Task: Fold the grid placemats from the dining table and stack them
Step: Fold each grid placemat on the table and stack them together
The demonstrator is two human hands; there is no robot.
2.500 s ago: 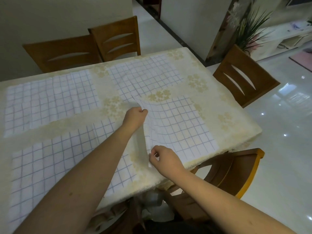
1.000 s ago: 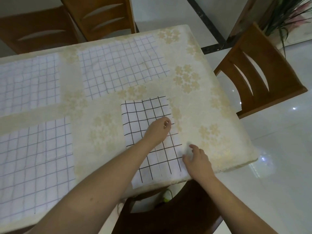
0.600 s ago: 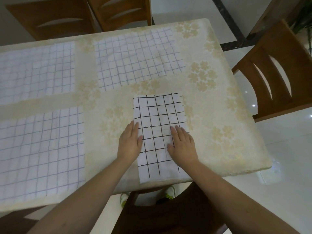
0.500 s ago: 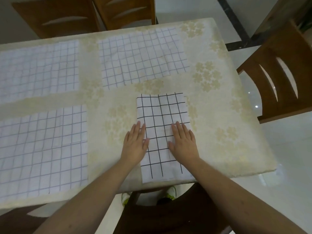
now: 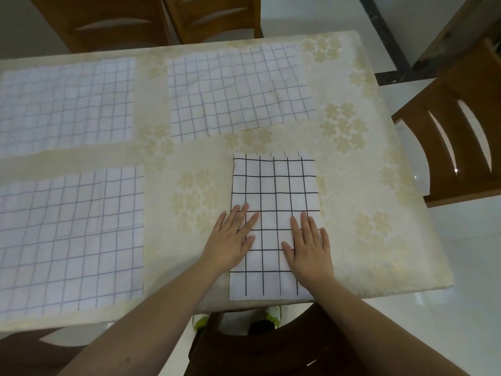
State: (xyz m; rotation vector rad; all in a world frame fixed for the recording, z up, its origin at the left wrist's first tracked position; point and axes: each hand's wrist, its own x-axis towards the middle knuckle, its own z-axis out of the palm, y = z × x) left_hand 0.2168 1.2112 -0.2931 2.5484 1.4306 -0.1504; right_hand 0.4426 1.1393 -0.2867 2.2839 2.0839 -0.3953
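Observation:
A grid placemat folded in half (image 5: 273,185) lies near the table's front edge, its black-lined side up. My left hand (image 5: 233,237) presses flat on its left edge, fingers straight. My right hand (image 5: 309,245) presses flat on its right half, fingers straight. Three unfolded placemats lie spread out: one at the near left (image 5: 70,240), one at the far left (image 5: 65,104), one at the far middle (image 5: 235,93).
The table wears a cream floral cloth (image 5: 352,131). Wooden chairs stand at the far side (image 5: 211,17), at the right (image 5: 455,137) and right below me (image 5: 271,348). A glossy white floor (image 5: 461,253) lies to the right.
The right placemat was folded in half leftward and now shows its black-lined side. Both hands went from pinching its edge to lying flat on it, spreading slightly apart.

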